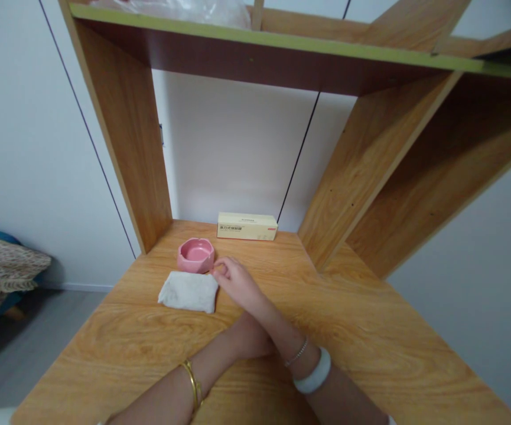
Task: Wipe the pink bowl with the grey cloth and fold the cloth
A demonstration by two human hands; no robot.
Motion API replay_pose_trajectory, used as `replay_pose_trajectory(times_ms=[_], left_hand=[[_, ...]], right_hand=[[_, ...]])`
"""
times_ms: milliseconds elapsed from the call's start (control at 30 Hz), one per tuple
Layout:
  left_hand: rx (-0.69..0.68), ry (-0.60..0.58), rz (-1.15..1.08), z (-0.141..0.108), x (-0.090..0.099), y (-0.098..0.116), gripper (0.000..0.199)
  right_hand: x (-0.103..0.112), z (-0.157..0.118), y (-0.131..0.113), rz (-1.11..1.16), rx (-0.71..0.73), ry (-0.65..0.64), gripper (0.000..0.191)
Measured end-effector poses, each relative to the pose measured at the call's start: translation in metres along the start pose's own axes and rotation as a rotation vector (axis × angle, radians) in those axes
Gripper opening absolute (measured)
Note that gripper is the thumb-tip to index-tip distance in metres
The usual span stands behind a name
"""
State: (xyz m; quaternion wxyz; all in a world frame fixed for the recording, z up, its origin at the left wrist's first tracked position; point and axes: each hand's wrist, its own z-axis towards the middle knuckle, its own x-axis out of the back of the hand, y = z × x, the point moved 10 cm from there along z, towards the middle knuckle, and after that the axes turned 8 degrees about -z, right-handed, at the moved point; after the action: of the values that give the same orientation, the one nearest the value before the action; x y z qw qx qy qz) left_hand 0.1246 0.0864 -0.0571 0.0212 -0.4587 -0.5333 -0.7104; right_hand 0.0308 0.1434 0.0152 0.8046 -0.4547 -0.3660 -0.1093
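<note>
A pink faceted bowl (196, 255) sits on the wooden desk. In front of it lies a folded white cloth (188, 291). My right hand (237, 282) reaches over my left wrist, its bent fingertips by the bowl's lower right edge and the cloth's corner; whether they pinch anything is too small to tell. My left hand (255, 339) rests on the desk beneath the crossed right forearm, and its fingers are hidden.
A cream-coloured box (247, 226) stands at the back of the desk (361, 330). Wooden side panels rise left and right under a shelf (255, 44) holding a plastic bag (184, 10). A knitted blanket (5, 265) hangs at the far left.
</note>
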Motion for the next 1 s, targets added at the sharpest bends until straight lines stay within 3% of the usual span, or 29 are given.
replay_pose_trajectory(times_ms=[67, 133, 233, 600, 1000], left_hand=[[-0.001, 0.009, 0.115, 0.000, 0.004, 0.005, 0.025], [0.020, -0.006, 0.232, 0.001, 0.004, 0.007, 0.027], [0.030, 0.004, 0.305, 0.002, 0.006, 0.010, 0.030], [0.053, 0.005, 0.279, 0.004, 0.007, 0.005, 0.031], [0.047, 0.026, 0.299, 0.003, 0.011, 0.007, 0.030]], right_hand=[[0.017, -0.011, 0.044, 0.154, -0.127, 0.054, 0.011], [0.019, -0.023, 0.083, 0.335, -0.257, 0.062, 0.013], [0.011, -0.040, 0.114, 0.542, -0.379, 0.022, 0.020], [0.002, -0.052, 0.121, 0.871, -0.461, -0.068, 0.022], [0.003, -0.055, 0.119, 0.921, -0.468, -0.053, 0.023]])
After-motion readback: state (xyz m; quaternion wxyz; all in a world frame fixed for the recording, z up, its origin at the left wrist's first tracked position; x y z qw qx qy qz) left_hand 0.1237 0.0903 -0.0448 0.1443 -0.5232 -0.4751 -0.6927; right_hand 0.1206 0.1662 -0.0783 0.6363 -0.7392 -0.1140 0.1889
